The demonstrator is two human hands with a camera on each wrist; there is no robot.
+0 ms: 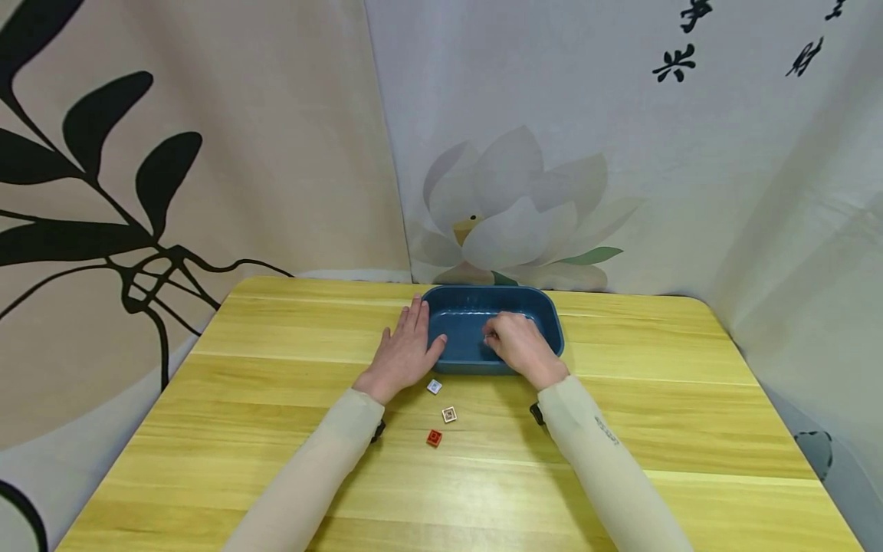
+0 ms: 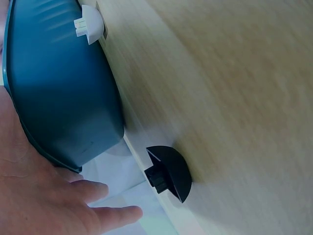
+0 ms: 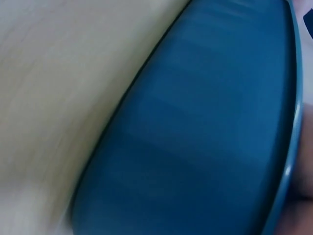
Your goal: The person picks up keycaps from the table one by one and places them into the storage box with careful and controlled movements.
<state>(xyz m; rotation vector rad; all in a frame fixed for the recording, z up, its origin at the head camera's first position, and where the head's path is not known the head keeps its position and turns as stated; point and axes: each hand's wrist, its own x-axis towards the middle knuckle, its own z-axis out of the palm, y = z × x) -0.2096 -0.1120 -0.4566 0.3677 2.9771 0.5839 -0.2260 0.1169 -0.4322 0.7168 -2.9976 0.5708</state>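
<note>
A blue rectangular tray [image 1: 462, 368] sits at the back of the wooden table. My left hand [image 1: 403, 353] lies along its left side, fingers straight, thumb at the rim. Over the tray's interior is my right hand [image 1: 520, 345], its fingers bent downward; whether they pinch anything is hidden. In front of the tray lie a small white block [image 1: 434, 386], a pale block [image 1: 449, 415] and a red block [image 1: 434, 438]. The left wrist view shows a white half-round piece [image 2: 93, 24] by the tray and a black half-round piece [image 2: 171, 174] near the table's edge.
The wooden table [image 1: 655, 399] extends to both sides of the tray. Behind it hangs a printed curtain [image 1: 524, 100] with a lotus and dark leaves. Part of the right hand's fingers [image 3: 304, 161] shows, blurred, beyond the tray rim in the right wrist view.
</note>
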